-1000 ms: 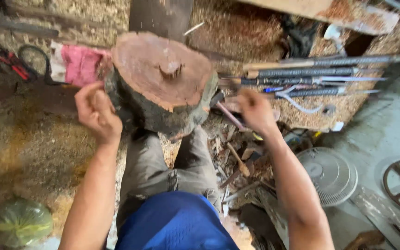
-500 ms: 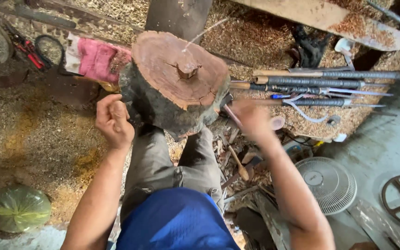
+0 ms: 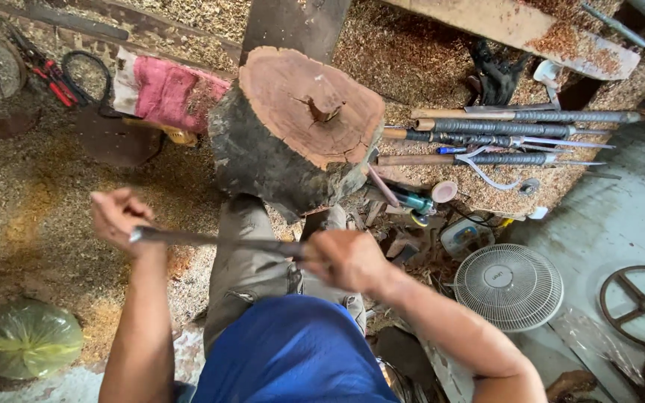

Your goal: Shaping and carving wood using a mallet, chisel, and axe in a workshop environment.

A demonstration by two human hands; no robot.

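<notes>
Though its ends are swallowed by both fists, a dark metal rod (image 3: 214, 240) runs level betw. the left hand (image 3: 119, 218) and right hand (image 3: 346, 260), each clamped shut on it, over the lap, just below the log stump (image 3: 296, 127). Rod's tip type is unclear. Sawdust floor (image 3: 24, 201); long-handled tools (image 3: 502, 138) lie at stump's right edge, fan (image 3: 509, 286) near concrete.

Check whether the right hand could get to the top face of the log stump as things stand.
Probably yes, once freed. The right hand grips a long metal tool together with the left hand. The log stump stands just ahead, its top bare, nothing in between.
</notes>
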